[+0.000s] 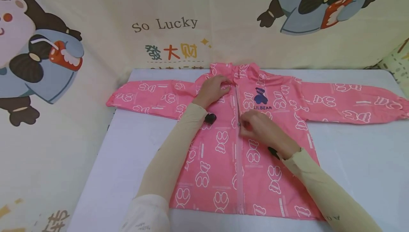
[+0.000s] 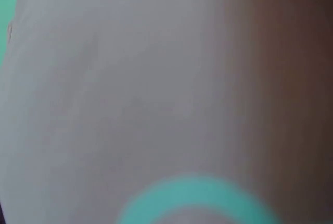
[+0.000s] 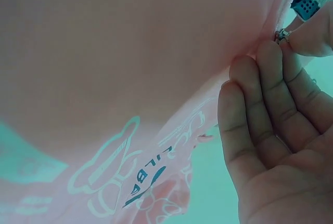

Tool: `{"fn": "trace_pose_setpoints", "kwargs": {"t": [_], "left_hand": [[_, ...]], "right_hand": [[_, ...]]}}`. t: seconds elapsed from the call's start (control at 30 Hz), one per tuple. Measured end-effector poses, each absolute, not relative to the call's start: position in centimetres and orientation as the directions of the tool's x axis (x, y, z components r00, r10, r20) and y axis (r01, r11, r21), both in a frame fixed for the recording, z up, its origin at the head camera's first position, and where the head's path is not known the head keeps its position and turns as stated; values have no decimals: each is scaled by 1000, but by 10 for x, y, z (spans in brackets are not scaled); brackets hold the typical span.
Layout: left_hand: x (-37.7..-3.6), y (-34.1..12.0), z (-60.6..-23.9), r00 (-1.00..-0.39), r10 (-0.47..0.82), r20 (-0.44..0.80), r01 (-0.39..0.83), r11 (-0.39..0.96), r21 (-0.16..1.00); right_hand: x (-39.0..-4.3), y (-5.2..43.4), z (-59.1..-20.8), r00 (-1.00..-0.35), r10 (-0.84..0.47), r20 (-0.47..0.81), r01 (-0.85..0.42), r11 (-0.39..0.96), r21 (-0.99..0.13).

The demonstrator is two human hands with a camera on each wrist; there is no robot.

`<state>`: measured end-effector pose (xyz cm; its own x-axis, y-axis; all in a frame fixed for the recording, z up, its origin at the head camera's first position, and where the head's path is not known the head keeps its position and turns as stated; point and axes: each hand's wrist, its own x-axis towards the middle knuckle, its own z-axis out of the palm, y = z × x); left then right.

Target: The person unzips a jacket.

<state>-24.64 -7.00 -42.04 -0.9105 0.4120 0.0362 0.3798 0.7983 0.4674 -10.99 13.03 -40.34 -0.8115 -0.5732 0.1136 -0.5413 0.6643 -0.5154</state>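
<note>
The pink jacket (image 1: 243, 146) lies flat at the centre of the tabletop (image 1: 351, 161), sleeves spread. The right hand (image 1: 258, 127) pinches the zipper pull (image 3: 281, 35) mid-chest; the left hand (image 1: 212, 90) presses curled fingers near the collar (the grip is unclear). Loose fabric could likely snag the slider if that hold slackens.

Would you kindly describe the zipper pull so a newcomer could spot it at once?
On the white table lies a pink jacket printed with white bears. Down its centre runs a zipper; the zipper pull, small and silvery, sits pinched by the right hand, just below the blue bear logo.
</note>
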Motion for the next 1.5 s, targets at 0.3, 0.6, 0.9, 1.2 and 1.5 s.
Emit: {"fn": "trace_pose_setpoints", "kwargs": {"t": [0.3, 0.6, 0.9, 1.2, 1.5], "left_hand": [[-246, -69, -419, -917, 398, 15, 356, 802, 480], [-245, -70, -418, -920, 391, -3, 339, 802, 492], [-246, -70, -419, -921, 390, 7, 342, 799, 494], [-245, -69, -419, -922, 386, 8, 341, 804, 487], [-247, -70, -421, -921, 389, 2, 337, 796, 503]], "right_hand": [[-103, 131, -402, -818, -569, 86, -521, 668, -531], [-98, 132, -402, -798, -594, 95, -549, 654, -520], [-94, 133, -404, -789, -608, 85, -546, 631, -552], [-89, 134, -404, -776, -624, 94, -560, 611, -560], [-82, 134, -405, -768, -631, 112, -577, 606, -547]]}}
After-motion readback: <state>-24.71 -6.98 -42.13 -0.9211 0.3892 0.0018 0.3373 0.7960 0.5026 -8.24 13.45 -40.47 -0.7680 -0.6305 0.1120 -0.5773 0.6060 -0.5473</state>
